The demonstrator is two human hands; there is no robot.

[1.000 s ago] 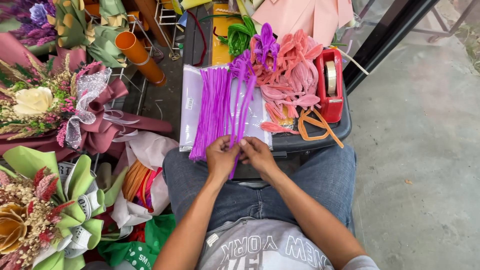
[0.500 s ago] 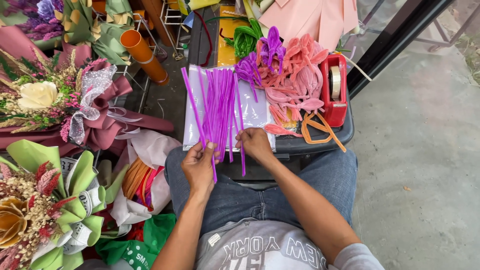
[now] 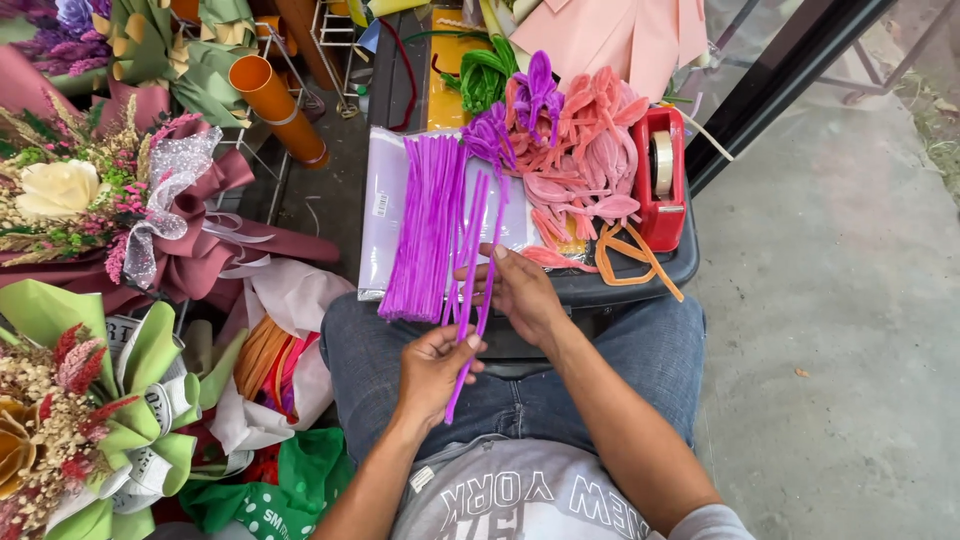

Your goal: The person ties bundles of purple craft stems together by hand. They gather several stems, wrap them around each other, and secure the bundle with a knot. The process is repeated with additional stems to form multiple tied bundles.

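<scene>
A bundle of purple pipe cleaners (image 3: 428, 225) lies on a clear plastic bag (image 3: 377, 205) on a dark tray (image 3: 640, 275) over my knees. My left hand (image 3: 432, 372) pinches a few purple pipe cleaners (image 3: 473, 290) that slant up towards the tray. My right hand (image 3: 518, 290) rests just above, fingers closed around the same stems near the tray's front edge. Shaped pink pipe-cleaner pieces (image 3: 585, 160) and purple loops (image 3: 535, 95) lie heaped behind the bundle.
A red tape dispenser (image 3: 660, 180) stands at the tray's right side, orange loops (image 3: 630, 255) beside it. Wrapped bouquets (image 3: 90, 200) and green-wrapped dried flowers (image 3: 80, 420) crowd the left. An orange tube (image 3: 275, 105) leans at the back. Concrete floor (image 3: 830, 330) lies to the right.
My left hand has drawn back towards my lap with a few purple stems, separating them from the bundle. My right hand stays at the tray edge on those stems.
</scene>
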